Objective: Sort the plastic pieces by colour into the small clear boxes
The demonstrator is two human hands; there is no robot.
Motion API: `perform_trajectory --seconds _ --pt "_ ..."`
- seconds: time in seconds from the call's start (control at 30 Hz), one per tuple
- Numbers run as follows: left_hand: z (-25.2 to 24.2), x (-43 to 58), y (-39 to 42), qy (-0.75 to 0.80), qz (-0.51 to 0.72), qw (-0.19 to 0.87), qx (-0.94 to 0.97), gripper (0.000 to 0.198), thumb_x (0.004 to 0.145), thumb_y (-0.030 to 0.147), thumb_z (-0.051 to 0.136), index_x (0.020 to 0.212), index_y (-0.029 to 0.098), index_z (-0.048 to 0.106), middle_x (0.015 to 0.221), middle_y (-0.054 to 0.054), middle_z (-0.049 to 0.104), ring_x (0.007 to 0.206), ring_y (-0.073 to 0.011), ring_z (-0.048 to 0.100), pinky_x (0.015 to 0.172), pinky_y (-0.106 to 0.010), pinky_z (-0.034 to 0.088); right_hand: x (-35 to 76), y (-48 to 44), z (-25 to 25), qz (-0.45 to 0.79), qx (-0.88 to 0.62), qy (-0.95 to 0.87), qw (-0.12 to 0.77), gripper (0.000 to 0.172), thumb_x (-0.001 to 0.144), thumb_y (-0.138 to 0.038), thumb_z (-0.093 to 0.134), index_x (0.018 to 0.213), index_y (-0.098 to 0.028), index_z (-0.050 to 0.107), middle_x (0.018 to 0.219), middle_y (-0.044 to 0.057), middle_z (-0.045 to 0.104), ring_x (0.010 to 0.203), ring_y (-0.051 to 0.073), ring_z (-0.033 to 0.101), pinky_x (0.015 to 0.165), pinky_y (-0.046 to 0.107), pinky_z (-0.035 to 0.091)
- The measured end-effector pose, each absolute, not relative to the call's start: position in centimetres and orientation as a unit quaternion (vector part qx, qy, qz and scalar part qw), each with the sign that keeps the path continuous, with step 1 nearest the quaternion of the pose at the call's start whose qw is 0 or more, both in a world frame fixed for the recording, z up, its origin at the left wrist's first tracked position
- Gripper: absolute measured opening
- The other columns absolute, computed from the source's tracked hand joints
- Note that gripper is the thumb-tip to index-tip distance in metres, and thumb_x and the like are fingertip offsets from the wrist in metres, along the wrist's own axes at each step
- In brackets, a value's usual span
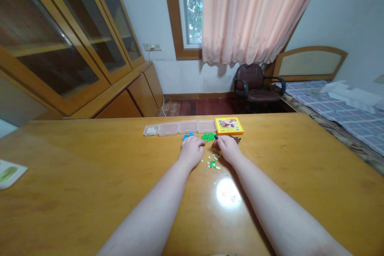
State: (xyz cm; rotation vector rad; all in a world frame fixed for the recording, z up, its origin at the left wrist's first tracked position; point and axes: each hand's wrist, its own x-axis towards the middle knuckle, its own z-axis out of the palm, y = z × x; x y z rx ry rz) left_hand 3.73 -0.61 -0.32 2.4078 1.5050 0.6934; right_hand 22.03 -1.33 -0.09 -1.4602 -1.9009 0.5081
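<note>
Both my hands rest on a wooden table (90, 176) among small toy bricks. My left hand (192, 150) lies knuckles up with fingers curled, just below a small heap of blue bricks (187, 136). My right hand (228, 147) is pinched at the fingertips on a tiny dark piece, beside a heap of green bricks (208, 137). Between the wrists lie scattered white and green bricks (213, 161). What the left fingers hold, if anything, is hidden.
A row of clear plastic compartment boxes (180, 127) sits beyond the hands, with a yellow box (229, 125) at its right end. A paper sheet (9, 173) lies at the table's left edge. A cabinet, chair and bed stand behind.
</note>
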Motion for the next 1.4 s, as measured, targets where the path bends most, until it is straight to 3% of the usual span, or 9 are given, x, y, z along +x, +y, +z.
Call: perform_trajectory --seconds 0.17,0.3,0.57,0.87,1.13,1.4 --pt "-0.2 3.8 -0.7 0.483 0.233 0.121 0.836 0.030 0.073 0.011 0.049 0.089 0.023 0.071 0.093 -0.003 0.067 0.095 -0.0190 0.055 0.093 -0.037 0.039 22.1 -1.5 0.0 0.193 -0.527 -0.752 0.346 0.044 0.092 -0.033 0.036 0.061 -0.016 0.062 0.066 0.005 0.063 0.067 0.016 0.054 0.065 0.026 0.038" --pt "0.1 3.8 -0.9 0.412 0.241 0.137 0.868 0.028 0.075 0.009 0.049 0.070 0.026 0.071 0.087 0.000 0.067 0.091 -0.0169 0.055 0.090 -0.035 0.039 22.2 -2.0 -0.1 0.290 -0.463 -0.755 0.363 0.054 0.092 -0.039 0.035 0.049 -0.016 0.057 0.051 0.003 0.058 0.053 0.013 0.054 0.059 0.024 0.039" --pt "0.0 3.9 -1.0 0.396 0.212 0.122 0.885 0.021 0.076 0.012 0.055 0.072 0.024 0.072 0.084 -0.003 0.067 0.089 -0.0185 0.054 0.085 -0.036 0.039 21.7 -2.6 0.3 0.420 -0.383 -0.772 0.285 0.061 0.089 -0.055 0.035 0.054 -0.014 0.063 0.055 0.004 0.064 0.054 0.013 0.058 0.059 0.022 0.042" --pt "-0.5 3.7 -0.5 0.421 0.240 0.113 0.867 0.024 0.076 0.010 0.052 0.070 0.023 0.072 0.083 -0.002 0.068 0.087 -0.0185 0.055 0.084 -0.035 0.041 21.8 -2.4 0.4 0.319 -0.432 -0.801 0.263 0.054 0.090 -0.049 0.038 0.059 -0.014 0.065 0.053 0.002 0.061 0.052 0.012 0.054 0.054 0.021 0.035" --pt "-0.2 3.6 -0.5 0.445 0.245 0.113 0.854 0.029 0.075 0.008 0.048 0.074 0.024 0.072 0.088 -0.002 0.067 0.091 -0.0187 0.055 0.088 -0.037 0.041 21.7 -1.8 0.3 0.212 -0.514 -0.777 0.296 0.040 0.092 -0.035 0.037 0.073 -0.016 0.067 0.069 0.004 0.065 0.066 0.015 0.054 0.062 0.024 0.035" --pt "-0.8 3.8 -0.6 0.494 0.226 0.091 0.835 0.032 0.075 0.011 0.050 0.094 0.025 0.072 0.106 -0.003 0.064 0.105 -0.0227 0.050 0.095 -0.041 0.038 22.3 -2.0 0.1 0.293 -0.479 -0.753 0.342 0.053 0.092 -0.039 0.037 0.049 -0.016 0.058 0.050 0.003 0.059 0.051 0.013 0.054 0.056 0.023 0.037"
